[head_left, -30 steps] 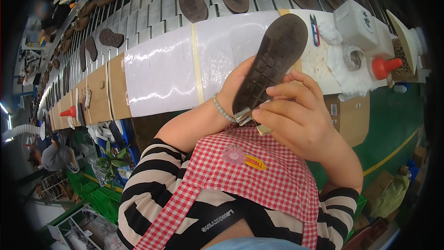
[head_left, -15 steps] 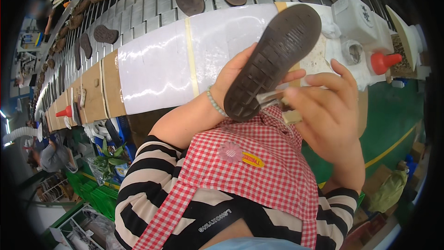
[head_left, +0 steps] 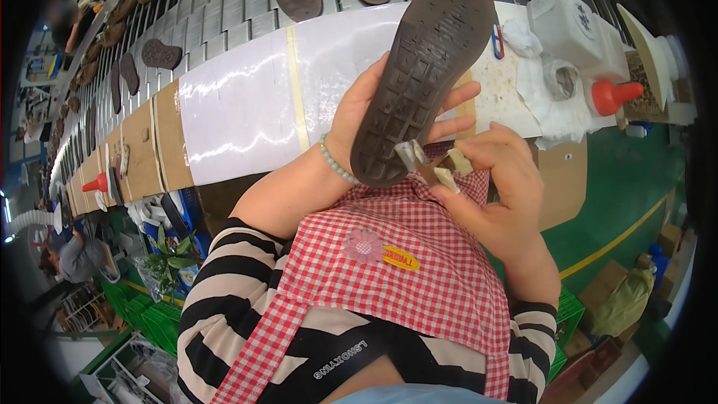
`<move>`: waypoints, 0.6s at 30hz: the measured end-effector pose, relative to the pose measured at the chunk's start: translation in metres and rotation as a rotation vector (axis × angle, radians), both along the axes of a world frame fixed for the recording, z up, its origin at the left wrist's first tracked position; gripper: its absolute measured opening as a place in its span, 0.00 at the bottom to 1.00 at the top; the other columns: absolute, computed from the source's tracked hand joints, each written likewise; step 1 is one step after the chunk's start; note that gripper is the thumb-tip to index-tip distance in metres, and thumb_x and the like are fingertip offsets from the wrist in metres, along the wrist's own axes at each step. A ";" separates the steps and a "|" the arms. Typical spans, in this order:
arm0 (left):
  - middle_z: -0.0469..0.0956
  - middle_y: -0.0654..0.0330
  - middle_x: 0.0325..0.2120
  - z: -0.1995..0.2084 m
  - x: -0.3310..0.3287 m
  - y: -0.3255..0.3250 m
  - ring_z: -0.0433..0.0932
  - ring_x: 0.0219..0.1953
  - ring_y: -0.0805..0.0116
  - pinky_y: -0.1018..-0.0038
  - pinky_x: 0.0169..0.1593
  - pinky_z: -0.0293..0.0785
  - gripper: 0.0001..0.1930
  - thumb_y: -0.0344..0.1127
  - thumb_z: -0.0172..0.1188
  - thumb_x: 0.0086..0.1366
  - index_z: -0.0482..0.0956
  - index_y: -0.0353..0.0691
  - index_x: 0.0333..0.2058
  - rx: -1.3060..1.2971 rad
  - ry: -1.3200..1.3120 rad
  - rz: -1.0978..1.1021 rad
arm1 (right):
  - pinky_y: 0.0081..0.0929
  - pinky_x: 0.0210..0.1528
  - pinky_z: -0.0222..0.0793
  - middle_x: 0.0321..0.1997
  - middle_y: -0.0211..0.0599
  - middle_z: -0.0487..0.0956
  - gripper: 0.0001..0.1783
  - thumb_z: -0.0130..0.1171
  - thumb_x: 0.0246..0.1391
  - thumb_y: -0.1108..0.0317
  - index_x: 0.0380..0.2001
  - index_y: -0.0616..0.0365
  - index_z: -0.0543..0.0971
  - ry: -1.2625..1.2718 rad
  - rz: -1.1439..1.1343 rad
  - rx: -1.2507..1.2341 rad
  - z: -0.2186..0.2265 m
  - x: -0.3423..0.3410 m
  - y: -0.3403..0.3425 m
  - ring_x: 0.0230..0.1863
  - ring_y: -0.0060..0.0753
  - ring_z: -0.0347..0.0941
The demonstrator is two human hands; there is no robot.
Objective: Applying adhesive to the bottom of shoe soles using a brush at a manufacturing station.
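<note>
Your right hand (head_left: pixel 505 183) is sitting further left than half a second ago, bringing its small pale-ended tool (head_left: pixel 428 171) across the lower edge of the dark brown sole (head_left: pixel 426 67); the sole itself is standing more upright than before, its upper end now leaning less to the right; it is filling the upper middle of the frame, its gridded underside facing you.

Your left hand (head_left: pixel 350 118) is gripping the sole from behind, the thumb side showing along its left edge and two fingers, slightly spread, reaching out past its right edge; your right thumb and forefinger are pinching the tool, while your other right fingers are curling behind, partly hidden; whether the tool's tip is touching the sole, one cannot tell.

Your checked apron (head_left: pixel 374 277) is spreading across the lower middle; a glossy white sheet (head_left: pixel 239 112) is covering the bench left of centre; more soles are lying on the slatted conveyor (head_left: pixel 258 11) along the top, one patterned sole (head_left: pixel 161 54) resting at upper left; at upper right, snips (head_left: pixel 498 43), a white container (head_left: pixel 557 22), a clear jar (head_left: pixel 562 82) and a red cone-shaped cap (head_left: pixel 615 97) are standing or lying near a white cloth (head_left: pixel 550 123).
</note>
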State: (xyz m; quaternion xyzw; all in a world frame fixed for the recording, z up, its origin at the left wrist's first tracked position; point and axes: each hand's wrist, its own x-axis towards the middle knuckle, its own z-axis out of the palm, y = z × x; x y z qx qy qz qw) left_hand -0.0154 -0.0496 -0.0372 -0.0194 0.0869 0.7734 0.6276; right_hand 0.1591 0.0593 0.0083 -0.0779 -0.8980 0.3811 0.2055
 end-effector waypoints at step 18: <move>0.68 0.46 0.63 -0.009 0.006 -0.006 0.66 0.68 0.49 0.55 0.62 0.75 0.28 0.47 0.32 0.79 0.61 0.34 0.67 0.116 0.051 -0.068 | 0.46 0.59 0.66 0.34 0.34 0.80 0.24 0.77 0.37 0.71 0.41 0.58 0.80 0.116 -0.130 0.151 0.001 -0.007 0.016 0.40 0.40 0.76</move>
